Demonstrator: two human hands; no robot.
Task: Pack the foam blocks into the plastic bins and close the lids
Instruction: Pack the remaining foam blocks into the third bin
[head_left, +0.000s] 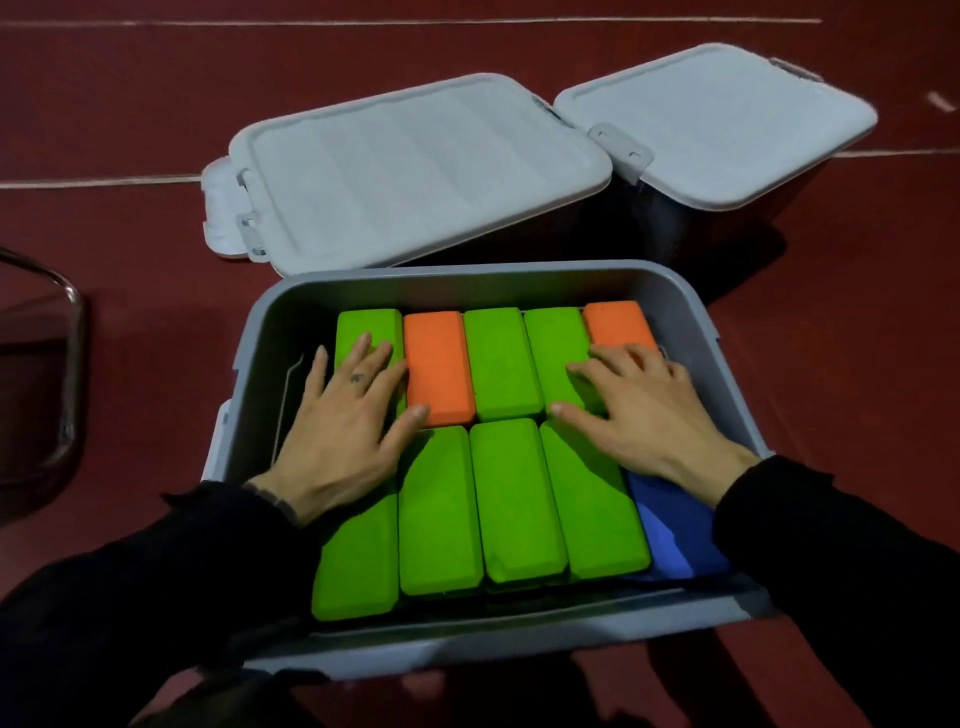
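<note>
both hands lie flat, fingers spread and straight, palms down on the foam blocks in the open grey plastic bin (270, 332) on the dark red floor (130, 104). the left hand (348, 431) presses the far-left green foam block (370, 325), its thumb touching an orange foam block (439, 364). the right hand (644, 410) covers the far-right orange foam block (615, 319) and a green block beside it. a blue foam block (670, 530) sits near the right wrist. two closed bins with light grey lids (415, 171) stand behind
</note>
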